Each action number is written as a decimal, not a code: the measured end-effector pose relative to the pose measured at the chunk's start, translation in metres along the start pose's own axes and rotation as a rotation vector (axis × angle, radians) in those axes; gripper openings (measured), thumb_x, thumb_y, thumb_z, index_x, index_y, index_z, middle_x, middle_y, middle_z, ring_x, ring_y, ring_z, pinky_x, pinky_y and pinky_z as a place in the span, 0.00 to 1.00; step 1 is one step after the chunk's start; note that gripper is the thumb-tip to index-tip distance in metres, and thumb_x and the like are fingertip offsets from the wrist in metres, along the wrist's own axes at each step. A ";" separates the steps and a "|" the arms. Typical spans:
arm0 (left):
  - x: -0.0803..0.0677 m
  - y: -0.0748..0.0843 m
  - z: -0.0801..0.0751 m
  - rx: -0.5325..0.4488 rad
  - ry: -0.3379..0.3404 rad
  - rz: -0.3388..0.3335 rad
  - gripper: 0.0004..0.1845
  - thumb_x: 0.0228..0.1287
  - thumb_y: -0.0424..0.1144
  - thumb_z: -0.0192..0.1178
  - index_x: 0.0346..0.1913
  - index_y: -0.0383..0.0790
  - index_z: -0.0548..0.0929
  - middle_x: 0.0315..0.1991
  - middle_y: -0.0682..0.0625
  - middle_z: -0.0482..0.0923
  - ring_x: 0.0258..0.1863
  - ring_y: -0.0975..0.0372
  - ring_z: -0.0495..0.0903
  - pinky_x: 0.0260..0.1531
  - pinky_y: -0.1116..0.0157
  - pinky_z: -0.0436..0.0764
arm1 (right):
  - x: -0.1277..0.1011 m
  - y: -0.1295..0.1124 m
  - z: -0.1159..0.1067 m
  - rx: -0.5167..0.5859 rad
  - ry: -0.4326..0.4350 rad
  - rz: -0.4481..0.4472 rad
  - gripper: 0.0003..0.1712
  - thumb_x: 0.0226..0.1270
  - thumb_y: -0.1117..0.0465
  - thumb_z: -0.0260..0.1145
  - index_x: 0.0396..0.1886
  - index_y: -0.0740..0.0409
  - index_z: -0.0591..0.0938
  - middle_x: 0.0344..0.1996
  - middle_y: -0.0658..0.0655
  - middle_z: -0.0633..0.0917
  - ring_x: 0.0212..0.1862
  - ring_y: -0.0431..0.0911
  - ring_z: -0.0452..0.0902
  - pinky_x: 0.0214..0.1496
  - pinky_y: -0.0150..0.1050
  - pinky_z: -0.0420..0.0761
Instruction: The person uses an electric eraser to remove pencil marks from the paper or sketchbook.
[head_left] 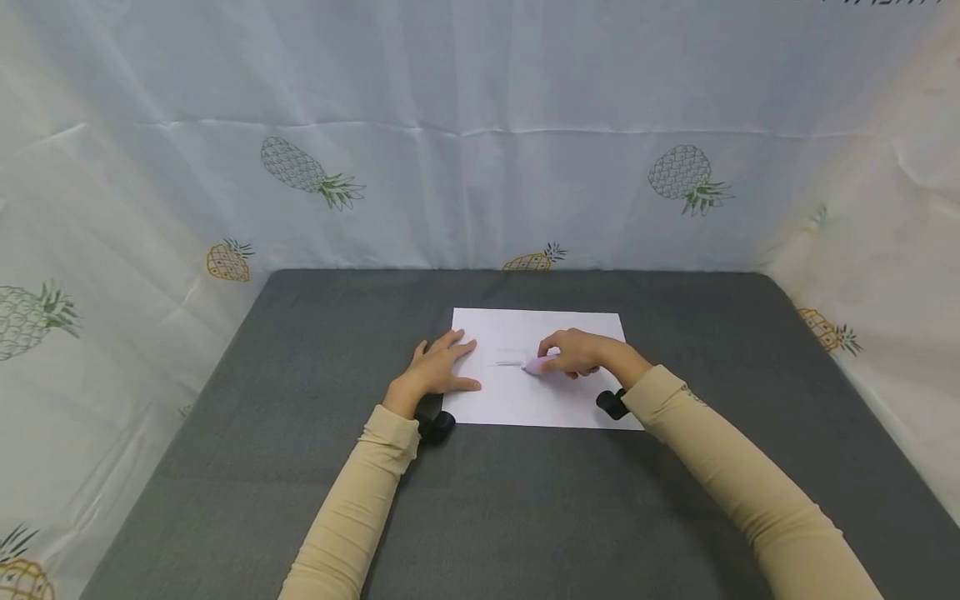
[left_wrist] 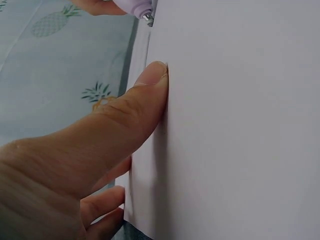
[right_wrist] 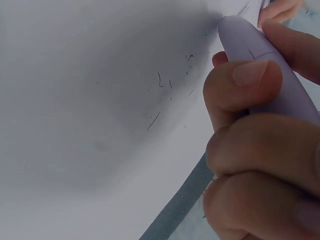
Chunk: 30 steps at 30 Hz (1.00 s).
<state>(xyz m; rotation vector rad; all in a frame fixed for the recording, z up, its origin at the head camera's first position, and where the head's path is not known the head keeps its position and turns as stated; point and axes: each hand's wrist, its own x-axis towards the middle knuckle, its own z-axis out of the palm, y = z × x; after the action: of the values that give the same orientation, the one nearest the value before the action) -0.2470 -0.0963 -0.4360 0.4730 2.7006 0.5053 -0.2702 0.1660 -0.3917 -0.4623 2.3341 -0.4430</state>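
Note:
A white sheet of paper lies on the dark grey table. My left hand rests on its left edge, fingers spread and thumb laid on the sheet. In my right hand I grip a thick lilac electric eraser, fingers curled round its body. Its metal-collared tip points down at the paper, right at the end of grey pencil lines near the middle of the sheet. Small dark crumbs are scattered on the paper beside the right hand.
Black wrist camera mounts sit under both wrists, the right one over the sheet's lower right. A pale curtain with printed pineapples hangs behind and along both sides of the table.

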 end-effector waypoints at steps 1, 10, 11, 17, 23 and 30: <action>0.000 0.000 0.000 -0.001 0.000 0.000 0.43 0.59 0.56 0.64 0.75 0.49 0.59 0.79 0.46 0.47 0.79 0.51 0.47 0.75 0.39 0.42 | 0.000 0.001 0.000 0.004 0.003 -0.003 0.22 0.70 0.49 0.57 0.58 0.54 0.76 0.12 0.49 0.71 0.12 0.38 0.57 0.15 0.29 0.60; 0.000 0.001 -0.001 -0.003 0.000 -0.004 0.43 0.59 0.56 0.65 0.75 0.49 0.59 0.79 0.46 0.47 0.79 0.51 0.47 0.75 0.40 0.42 | -0.003 0.013 -0.007 0.007 0.039 0.045 0.25 0.70 0.48 0.57 0.60 0.56 0.75 0.13 0.49 0.71 0.13 0.38 0.58 0.16 0.29 0.61; 0.000 0.001 -0.001 -0.003 0.000 -0.004 0.43 0.59 0.56 0.65 0.75 0.49 0.59 0.79 0.46 0.47 0.79 0.51 0.47 0.75 0.39 0.42 | -0.004 0.015 -0.008 0.006 0.041 0.054 0.25 0.70 0.48 0.57 0.60 0.56 0.75 0.13 0.49 0.71 0.13 0.39 0.58 0.16 0.29 0.61; 0.000 0.000 -0.001 0.005 0.000 -0.008 0.43 0.59 0.56 0.65 0.75 0.49 0.59 0.79 0.46 0.47 0.79 0.51 0.47 0.75 0.39 0.42 | -0.006 0.016 -0.008 0.003 0.046 0.020 0.25 0.70 0.48 0.57 0.61 0.56 0.74 0.12 0.48 0.70 0.12 0.39 0.58 0.17 0.29 0.62; -0.001 0.002 0.000 -0.007 -0.003 -0.008 0.43 0.59 0.56 0.64 0.75 0.49 0.59 0.79 0.46 0.47 0.79 0.51 0.47 0.75 0.40 0.41 | -0.001 0.010 -0.002 0.015 0.072 -0.018 0.24 0.70 0.49 0.57 0.61 0.56 0.75 0.11 0.48 0.70 0.12 0.39 0.58 0.17 0.28 0.63; -0.003 0.003 -0.002 -0.012 0.001 -0.005 0.43 0.59 0.56 0.65 0.75 0.49 0.59 0.79 0.46 0.48 0.79 0.51 0.47 0.75 0.40 0.41 | 0.004 0.004 0.000 -0.008 0.086 -0.022 0.24 0.70 0.50 0.56 0.61 0.55 0.75 0.12 0.49 0.71 0.13 0.39 0.59 0.17 0.29 0.64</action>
<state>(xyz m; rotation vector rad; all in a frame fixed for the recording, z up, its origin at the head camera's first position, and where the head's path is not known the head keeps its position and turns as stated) -0.2447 -0.0958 -0.4323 0.4625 2.6972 0.5199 -0.2737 0.1673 -0.3959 -0.4823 2.4165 -0.4728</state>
